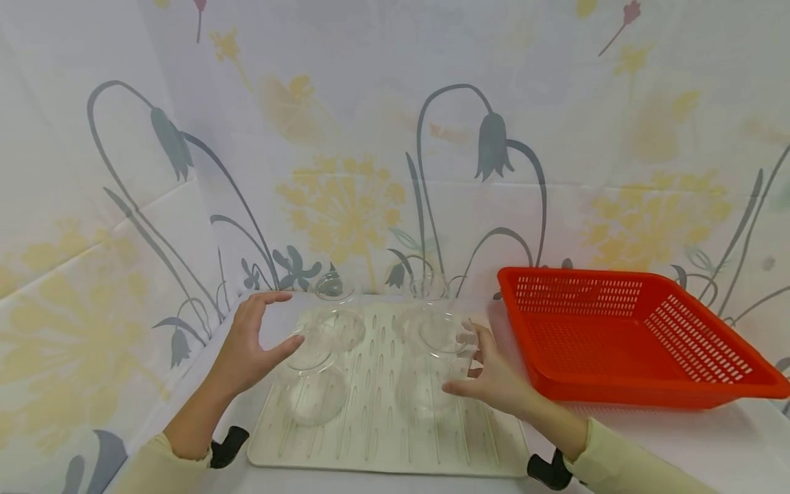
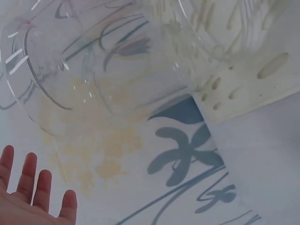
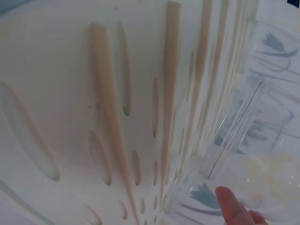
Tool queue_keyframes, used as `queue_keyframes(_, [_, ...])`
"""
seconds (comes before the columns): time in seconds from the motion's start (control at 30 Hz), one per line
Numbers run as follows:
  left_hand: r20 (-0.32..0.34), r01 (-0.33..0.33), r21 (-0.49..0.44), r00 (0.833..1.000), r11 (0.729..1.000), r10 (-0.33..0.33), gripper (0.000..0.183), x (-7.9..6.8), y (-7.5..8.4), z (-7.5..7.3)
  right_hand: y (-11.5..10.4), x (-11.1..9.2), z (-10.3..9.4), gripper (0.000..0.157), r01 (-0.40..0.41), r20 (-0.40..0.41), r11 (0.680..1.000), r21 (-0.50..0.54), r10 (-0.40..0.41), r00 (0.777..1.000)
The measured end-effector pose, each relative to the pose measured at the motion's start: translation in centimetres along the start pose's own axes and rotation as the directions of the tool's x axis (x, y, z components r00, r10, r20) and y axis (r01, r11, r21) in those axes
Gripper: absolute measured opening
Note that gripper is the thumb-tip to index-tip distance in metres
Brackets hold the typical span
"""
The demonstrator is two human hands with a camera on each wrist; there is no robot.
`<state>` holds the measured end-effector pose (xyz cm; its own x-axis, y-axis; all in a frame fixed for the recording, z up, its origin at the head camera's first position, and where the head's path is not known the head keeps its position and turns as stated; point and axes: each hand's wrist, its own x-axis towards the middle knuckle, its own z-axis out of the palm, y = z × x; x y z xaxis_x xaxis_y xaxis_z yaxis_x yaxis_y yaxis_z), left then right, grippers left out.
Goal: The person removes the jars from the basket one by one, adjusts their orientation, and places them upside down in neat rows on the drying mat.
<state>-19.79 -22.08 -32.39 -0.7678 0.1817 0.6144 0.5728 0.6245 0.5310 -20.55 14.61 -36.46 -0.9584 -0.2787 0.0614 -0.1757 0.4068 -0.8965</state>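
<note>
Several clear, see-through jars stand on a cream ribbed drying mat [image 1: 382, 439], two on its left half and two on its right. My left hand [image 1: 253, 343] is beside the front left jar [image 1: 315, 394], thumb and fingers spread wide, the thumb tip overlapping its rim in the head view. Fingers of the left hand [image 2: 33, 197] appear apart from the clear jars in the left wrist view. My right hand [image 1: 494, 374] is at the outer side of the front right jar [image 1: 426, 384], thumb in front and loosely bent fingers behind. One fingertip [image 3: 225, 194] shows close to clear walls in the right wrist view.
A red plastic basket [image 1: 555, 387] with slotted sides stands right of the mat. White cloth with a flower print [image 1: 370, 103] rises behind and on the left. Black bands [image 1: 228, 446] sit at both wrists, near the mat's front corners.
</note>
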Motion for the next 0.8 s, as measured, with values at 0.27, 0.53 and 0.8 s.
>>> queue_keyframes(0.27, [-0.092, 0.007, -0.053, 0.996, 0.999, -0.012, 0.042, -0.9, -1.7, -1.0, 0.7, -0.4, 0.8, 0.096, -0.052, 0.029, 0.998, 0.044, 0.051, 0.998])
queue_keyframes(0.53, [-0.096, 0.059, -0.034, 0.993, 0.998, -0.062, 0.036, -1.7, -2.6, -1.3, 1.3, -0.4, 1.1, 0.097, -0.011, 0.05, 0.997, 0.072, 0.007, 0.999])
queue_keyframes(0.8, [-0.046, 0.161, 0.04, 0.986, 0.986, -0.159, 0.036, -2.2, -3.0, -1.3, 0.8, -0.8, -0.5, 0.103, 0.033, 0.106, 0.999, 0.013, -0.034, 0.994])
